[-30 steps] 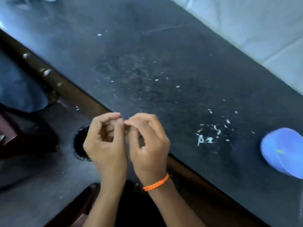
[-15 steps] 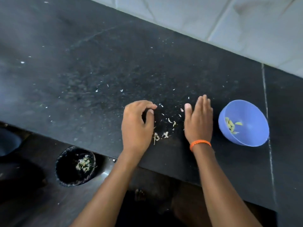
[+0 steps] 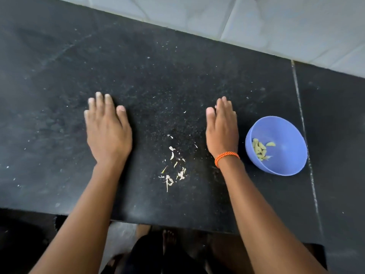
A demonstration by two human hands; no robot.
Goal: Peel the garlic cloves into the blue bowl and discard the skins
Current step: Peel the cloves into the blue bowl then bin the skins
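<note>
Bowl (image 3: 280, 155), blue, round, mouth up and tipped slightly toward frame left, sits at center right on the black counter (image 3: 158, 66); pale yellow-green cloves (image 3: 259, 148) lie clustered against its left inner wall, long axes mostly running up-down in frame. Skins (image 3: 173, 171), thin whitish flakes, scatter in a loose strip at lower center between the 2 hands. Left hand (image 3: 107, 133) lies flat, fingers straight and slightly spread, holding nothing; right hand (image 3: 222, 131), with an orange band (image 3: 226, 156), stands on edge just left of the bowl, fingers straight and together, holding nothing.

Black stone counter (image 3: 177, 76) — pale tiled wall (image 3: 276, 22) behind it
</note>
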